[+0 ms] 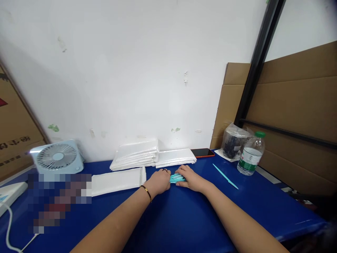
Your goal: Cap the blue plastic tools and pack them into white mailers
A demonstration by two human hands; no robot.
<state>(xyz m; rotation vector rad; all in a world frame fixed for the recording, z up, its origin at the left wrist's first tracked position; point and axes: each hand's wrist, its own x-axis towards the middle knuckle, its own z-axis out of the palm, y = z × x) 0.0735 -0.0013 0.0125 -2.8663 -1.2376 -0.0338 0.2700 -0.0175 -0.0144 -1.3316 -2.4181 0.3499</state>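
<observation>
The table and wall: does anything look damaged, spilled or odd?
The wall looks marred: scuffed spots and green patches, one above the fan, as if something peeled off. On the table, no spill shows.

Workshop-type packing stn: blue tbl (179, 218), wht pkts (134, 154), cardbd panel (295, 91).

The left forearm (113, 218) and the right forearm (237, 218) are bare as far as the near edge of view. Around the left wrist runs a thin, dark bracelet (146, 191), with small gold-coloured pieces set along its band. The left hand (159, 181) wears a slim gold-toned ring (169, 172); a narrow dark band (165, 170) shows just to the left of it, too small to make out in detail. The right hand (189, 178) and its wrist are bare, the fingers slender and tapering.
</observation>
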